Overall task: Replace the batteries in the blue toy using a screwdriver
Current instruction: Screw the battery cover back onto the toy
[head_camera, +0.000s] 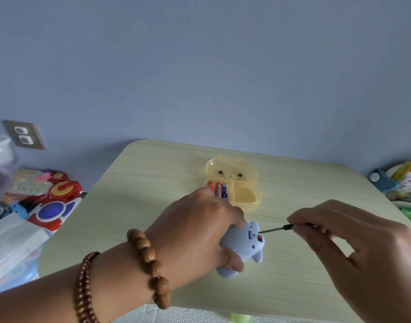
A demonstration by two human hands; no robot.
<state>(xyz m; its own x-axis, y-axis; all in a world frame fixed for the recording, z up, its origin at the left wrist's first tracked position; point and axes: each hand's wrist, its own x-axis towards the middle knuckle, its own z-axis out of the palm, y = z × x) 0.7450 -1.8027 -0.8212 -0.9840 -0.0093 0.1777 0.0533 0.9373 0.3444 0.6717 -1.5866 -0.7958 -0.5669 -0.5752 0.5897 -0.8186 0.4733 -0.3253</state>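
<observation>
The blue toy (243, 247), a small bear-shaped figure, lies on its side on the light wooden table (153, 183), its underside turned to the right. My left hand (200, 231) grips it from above and behind, thumb at its lower end. My right hand (353, 243) pinches a thin screwdriver (281, 228) whose tip touches the toy's base beside a small red part. Behind the hands, an open yellow bear-faced case (232, 180) holds three batteries (218, 189) in its left compartment; its right compartment looks empty.
Colourful toys (53, 203) and white boxes (11, 236) are piled left of the table. More toys and packets (402, 183) lie at the right edge. A wall outlet (24, 135) sits on the blue wall.
</observation>
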